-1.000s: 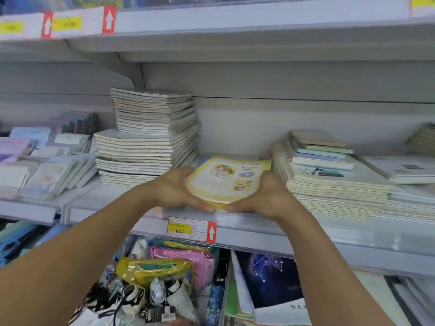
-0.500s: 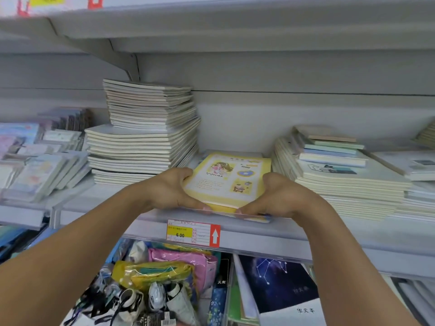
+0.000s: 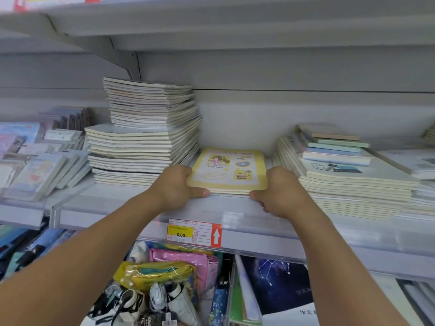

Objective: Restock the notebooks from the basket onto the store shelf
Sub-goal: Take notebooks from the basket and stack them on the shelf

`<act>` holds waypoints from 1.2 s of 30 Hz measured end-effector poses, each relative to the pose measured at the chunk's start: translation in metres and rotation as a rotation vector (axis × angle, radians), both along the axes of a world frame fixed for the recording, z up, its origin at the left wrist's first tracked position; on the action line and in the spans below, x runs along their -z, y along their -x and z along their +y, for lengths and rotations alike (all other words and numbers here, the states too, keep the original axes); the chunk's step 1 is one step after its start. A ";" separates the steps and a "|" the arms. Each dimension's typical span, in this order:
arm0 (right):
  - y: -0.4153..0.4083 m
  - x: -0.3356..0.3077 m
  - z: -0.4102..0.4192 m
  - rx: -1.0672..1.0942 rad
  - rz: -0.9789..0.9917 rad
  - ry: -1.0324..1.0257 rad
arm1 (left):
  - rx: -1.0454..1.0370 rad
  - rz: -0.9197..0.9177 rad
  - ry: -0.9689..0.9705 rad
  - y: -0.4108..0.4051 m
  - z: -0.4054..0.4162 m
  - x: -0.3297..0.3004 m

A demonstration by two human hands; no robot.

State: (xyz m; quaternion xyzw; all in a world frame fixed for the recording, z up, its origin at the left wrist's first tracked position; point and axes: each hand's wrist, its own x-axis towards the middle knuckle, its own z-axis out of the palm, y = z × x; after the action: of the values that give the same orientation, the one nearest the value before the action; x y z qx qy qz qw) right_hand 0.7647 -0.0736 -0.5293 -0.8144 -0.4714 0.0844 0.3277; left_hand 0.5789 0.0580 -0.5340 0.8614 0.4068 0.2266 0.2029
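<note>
Yellow notebooks [image 3: 228,170], small stack: flat on store shelf [image 3: 113,203], between taller stacks. Left hand [image 3: 175,188] and right hand [image 3: 281,191] grip its sides, thumbs at near edge.

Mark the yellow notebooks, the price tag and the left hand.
yellow notebooks [image 3: 228,168]: head view, top cover.
price tag [image 3: 181,231]: head view, yellow panel.
left hand [image 3: 175,187]: head view, back of hand.
</note>
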 end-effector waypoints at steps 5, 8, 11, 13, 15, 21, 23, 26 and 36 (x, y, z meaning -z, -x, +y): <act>0.003 0.009 0.007 0.151 -0.018 -0.051 | -0.076 -0.035 -0.039 -0.003 0.005 0.004; 0.007 0.002 0.004 0.158 -0.002 0.012 | -0.074 -0.024 -0.025 -0.002 0.008 0.004; 0.012 -0.001 0.000 0.162 0.004 0.046 | -0.054 -0.026 0.031 -0.002 0.011 0.004; 0.013 -0.001 0.000 0.187 -0.001 0.007 | -0.060 0.009 0.052 -0.002 0.014 0.003; 0.013 0.002 0.000 0.210 0.003 -0.024 | -0.054 0.093 0.045 -0.003 0.015 0.002; 0.006 0.007 0.007 0.154 0.135 -0.073 | -0.029 0.102 0.044 -0.003 0.013 0.003; 0.006 0.008 0.007 0.150 0.141 -0.082 | -0.031 0.057 0.079 -0.004 0.015 0.004; 0.007 0.010 0.008 0.194 0.130 -0.102 | -0.083 0.017 0.081 -0.006 0.014 0.006; 0.015 0.002 -0.003 0.199 0.032 -0.056 | -0.129 0.016 0.037 -0.007 0.003 0.001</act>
State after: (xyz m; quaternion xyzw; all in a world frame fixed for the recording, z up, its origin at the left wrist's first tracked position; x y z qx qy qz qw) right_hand 0.7498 -0.0766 -0.5312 -0.8463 -0.3849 0.0512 0.3646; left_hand 0.5863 0.0612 -0.5354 0.8312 0.4674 0.2247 0.2004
